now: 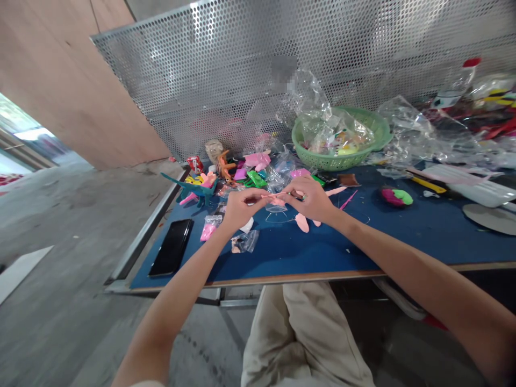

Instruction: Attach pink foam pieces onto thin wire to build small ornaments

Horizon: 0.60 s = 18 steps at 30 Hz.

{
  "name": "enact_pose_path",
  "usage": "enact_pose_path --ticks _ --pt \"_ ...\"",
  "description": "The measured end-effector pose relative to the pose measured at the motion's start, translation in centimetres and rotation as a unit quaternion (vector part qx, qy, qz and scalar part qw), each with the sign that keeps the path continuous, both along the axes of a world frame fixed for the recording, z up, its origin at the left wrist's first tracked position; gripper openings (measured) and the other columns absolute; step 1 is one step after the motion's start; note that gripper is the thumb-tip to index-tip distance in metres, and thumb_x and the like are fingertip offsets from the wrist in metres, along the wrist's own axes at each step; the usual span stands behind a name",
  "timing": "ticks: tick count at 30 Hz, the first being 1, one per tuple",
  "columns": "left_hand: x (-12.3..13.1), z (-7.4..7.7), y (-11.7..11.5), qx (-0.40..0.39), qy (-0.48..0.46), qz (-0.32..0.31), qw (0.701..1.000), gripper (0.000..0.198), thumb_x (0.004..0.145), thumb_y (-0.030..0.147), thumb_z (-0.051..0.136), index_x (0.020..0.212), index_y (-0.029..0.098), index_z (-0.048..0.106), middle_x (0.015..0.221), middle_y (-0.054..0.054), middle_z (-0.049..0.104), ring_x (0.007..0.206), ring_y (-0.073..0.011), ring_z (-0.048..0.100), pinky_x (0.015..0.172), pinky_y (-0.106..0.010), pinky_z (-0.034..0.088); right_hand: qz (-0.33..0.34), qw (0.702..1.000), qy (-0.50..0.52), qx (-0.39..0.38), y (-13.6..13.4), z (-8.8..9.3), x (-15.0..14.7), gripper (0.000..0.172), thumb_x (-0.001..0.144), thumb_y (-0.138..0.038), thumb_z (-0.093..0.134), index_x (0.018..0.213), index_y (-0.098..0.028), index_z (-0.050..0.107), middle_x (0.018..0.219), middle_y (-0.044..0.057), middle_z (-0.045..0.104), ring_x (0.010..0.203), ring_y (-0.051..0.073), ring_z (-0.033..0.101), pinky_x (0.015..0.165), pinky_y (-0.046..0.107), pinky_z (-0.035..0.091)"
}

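Note:
Between my two hands is a small piece of pink modelling clay (277, 200), pinched from both sides above the blue table. My left hand (243, 206) has its thumb and fingers closed on the clay's left end. At the other end, my right hand (308, 196) pinches it with bent fingers. Flat pink clay pieces (302, 222) lie just below my right hand, and a longer pink strip (336, 191) sticks out past it. A loop of thin wire or thread rests on the table under the hands. The clay's exact shape is partly hidden by the fingers.
A black phone (171, 247) and small plastic packets (210, 228) lie left. Behind are a teal dinosaur-like figure (197, 189), colourful clay pieces and a green basket (342, 158) holding bags. Rightward are a magenta-green lump (397, 196), a yellow cutter (428, 184) and a bottle (453, 91). Perforated metal backs the table.

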<state>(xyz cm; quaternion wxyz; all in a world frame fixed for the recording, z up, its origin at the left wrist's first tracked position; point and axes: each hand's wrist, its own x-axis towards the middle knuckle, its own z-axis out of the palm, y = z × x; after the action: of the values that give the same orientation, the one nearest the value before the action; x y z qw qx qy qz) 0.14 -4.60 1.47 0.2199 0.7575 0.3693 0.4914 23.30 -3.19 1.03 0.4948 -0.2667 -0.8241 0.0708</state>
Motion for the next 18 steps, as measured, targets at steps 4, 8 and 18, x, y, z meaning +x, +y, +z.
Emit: enact_pose_path --ticks 4,8,18 --pt "0.05 0.45 -0.01 0.006 -0.026 0.012 1.0 0.023 0.082 0.042 0.082 0.088 0.02 0.08 0.071 -0.002 0.076 0.06 -0.0127 0.069 0.058 -0.023 0.059 -0.004 1.0 0.008 -0.005 0.1 0.11 0.1 0.026 0.099 -0.036 0.065 0.077 -0.023 0.071 0.063 -0.003 0.059 0.066 0.015 0.054 0.078 0.035 0.04" --pt "0.07 0.47 -0.03 -0.012 -0.063 0.01 0.998 0.027 0.08 0.043 0.084 0.09 0.019 0.08 0.075 -0.004 0.077 0.063 -0.014 0.07 0.058 -0.023 0.059 -0.002 0.999 0.026 -0.048 -0.05 0.42 0.23 0.026 0.098 -0.037 0.065 0.078 -0.023 0.073 0.064 -0.002 0.062 0.063 0.014 0.053 0.074 0.034 0.041" --pt "0.0 -0.27 0.21 -0.108 -0.139 -0.003 0.984 0.031 0.081 0.049 0.084 0.088 0.018 0.084 0.076 -0.003 0.077 0.063 -0.0148 0.069 0.068 -0.031 0.065 -0.011 0.993 0.043 -0.11 -0.28 0.76 0.25 0.03 0.096 -0.036 0.063 0.071 -0.022 0.071 0.066 0.0 0.064 0.061 0.013 0.051 0.061 0.031 0.037"
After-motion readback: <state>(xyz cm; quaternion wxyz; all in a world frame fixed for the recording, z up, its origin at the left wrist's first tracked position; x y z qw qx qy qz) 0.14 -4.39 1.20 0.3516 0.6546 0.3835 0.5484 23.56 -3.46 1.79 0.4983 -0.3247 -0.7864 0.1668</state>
